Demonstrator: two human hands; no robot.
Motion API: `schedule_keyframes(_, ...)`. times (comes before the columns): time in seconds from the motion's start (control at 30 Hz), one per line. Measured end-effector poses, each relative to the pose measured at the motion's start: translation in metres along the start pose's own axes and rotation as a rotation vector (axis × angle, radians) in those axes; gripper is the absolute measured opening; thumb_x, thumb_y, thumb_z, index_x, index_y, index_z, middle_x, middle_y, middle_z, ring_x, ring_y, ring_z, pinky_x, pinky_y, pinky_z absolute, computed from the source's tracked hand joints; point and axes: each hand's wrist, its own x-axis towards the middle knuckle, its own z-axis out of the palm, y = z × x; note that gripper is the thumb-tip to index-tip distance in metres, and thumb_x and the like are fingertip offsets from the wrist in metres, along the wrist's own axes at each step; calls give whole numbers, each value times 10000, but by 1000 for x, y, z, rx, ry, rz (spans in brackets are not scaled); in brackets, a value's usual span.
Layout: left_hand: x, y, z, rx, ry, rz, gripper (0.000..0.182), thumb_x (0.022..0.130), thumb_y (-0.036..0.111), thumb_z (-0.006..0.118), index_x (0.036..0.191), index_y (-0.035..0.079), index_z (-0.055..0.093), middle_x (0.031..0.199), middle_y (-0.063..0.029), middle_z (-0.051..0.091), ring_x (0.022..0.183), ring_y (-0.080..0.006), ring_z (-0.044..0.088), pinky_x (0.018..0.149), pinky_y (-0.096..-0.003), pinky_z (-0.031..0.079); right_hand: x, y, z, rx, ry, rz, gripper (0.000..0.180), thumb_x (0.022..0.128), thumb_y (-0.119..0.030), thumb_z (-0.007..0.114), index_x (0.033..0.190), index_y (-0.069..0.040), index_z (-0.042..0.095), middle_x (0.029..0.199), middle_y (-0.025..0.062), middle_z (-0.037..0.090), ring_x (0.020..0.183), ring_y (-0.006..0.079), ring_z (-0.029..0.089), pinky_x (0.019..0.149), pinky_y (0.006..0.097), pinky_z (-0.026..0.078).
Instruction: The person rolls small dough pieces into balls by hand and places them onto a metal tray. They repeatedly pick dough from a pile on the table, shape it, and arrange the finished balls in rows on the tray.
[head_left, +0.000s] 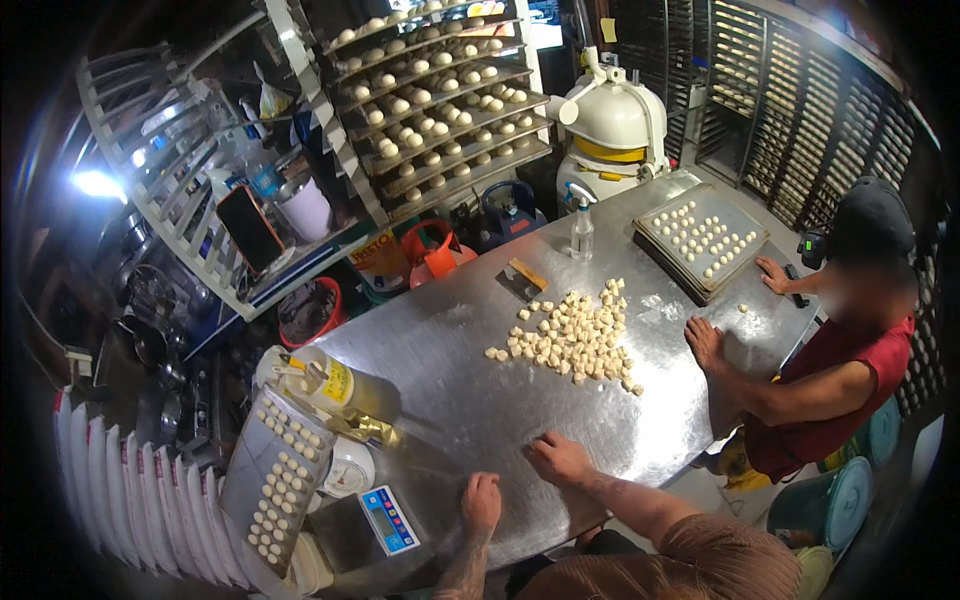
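Note:
My left hand (481, 501) rests palm down on the steel table (435, 420), its fingers curled under, just right of a digital scale (388, 519). My right hand (561, 458) is cupped on the tabletop farther in. Whatever may lie beneath either palm is hidden. Beyond my right hand spreads a loose heap of cut dough pieces (577, 334). A dough scraper with a wooden handle (528, 275) lies flat behind the heap. On the left, a tray (259, 457) carries rows of round dough balls.
Across the table's right end, a co-worker (832, 375) has both hands on the surface, near stacked trays (667, 262) of dough balls. A spray bottle (582, 229) stands at the far edge. A plastic tub (330, 382) and dial scale (349, 466) crowd the left. Racks (442, 176) hold more dough.

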Motion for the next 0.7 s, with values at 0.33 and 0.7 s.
schedule_keyframes(0.33,-5,4,-5,-14,-29,-82,190,1046,20,644,1058,73,826,1236,-147,787,1137,-376,773,988,-483,614,-5,-9,-3,-37,124,108,215,1039,-266,844,1195,-149,754,1058,128,722,979,380,767,791,480,635)
schedule_keyframes(0.7,-3,3,1,40,64,-121,175,1011,28,667,1081,109,805,1152,-104,781,1050,-374,785,916,-506,625,3,-12,-6,-23,154,45,173,1029,-253,850,1168,-164,799,1033,105,715,842,368,768,684,488,631)
